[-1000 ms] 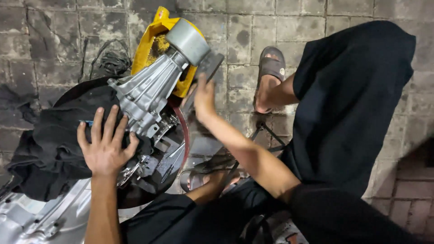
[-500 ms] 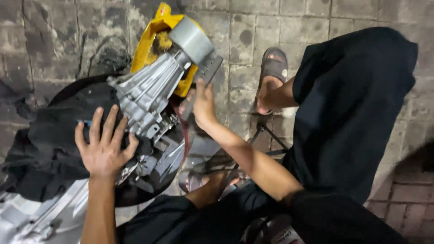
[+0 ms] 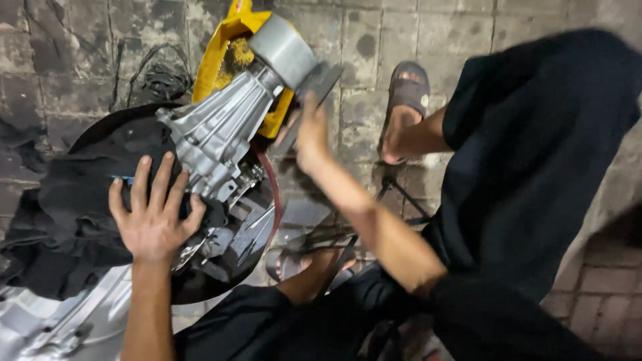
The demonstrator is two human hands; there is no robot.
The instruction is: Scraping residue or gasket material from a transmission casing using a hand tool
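Note:
A silver ribbed metal gearbox housing (image 3: 214, 134) lies slanted across a black round tub (image 3: 221, 281), its grey cylinder end (image 3: 284, 47) over a yellow container (image 3: 224, 40). My left hand (image 3: 152, 217) rests flat, fingers spread, on a black cloth (image 3: 73, 207) draped over the housing. My right hand (image 3: 311, 137) is blurred beside the cylinder end. It is closed on a flat grey metal tool (image 3: 317, 83) that touches or nearly touches the cylinder.
The ground is grey paving blocks (image 3: 374, 40). A sandalled foot (image 3: 404, 110) and a leg in black shorts (image 3: 535, 154) fill the right. Another sandalled foot (image 3: 294, 264) is below my right arm. Black wires (image 3: 157, 80) lie at upper left, and thin metal rods (image 3: 394, 194) lie near the feet.
My right hand with the grey tool has shifted slightly up toward the cylinder end and is now blurred. My left hand stays flat on the cloth.

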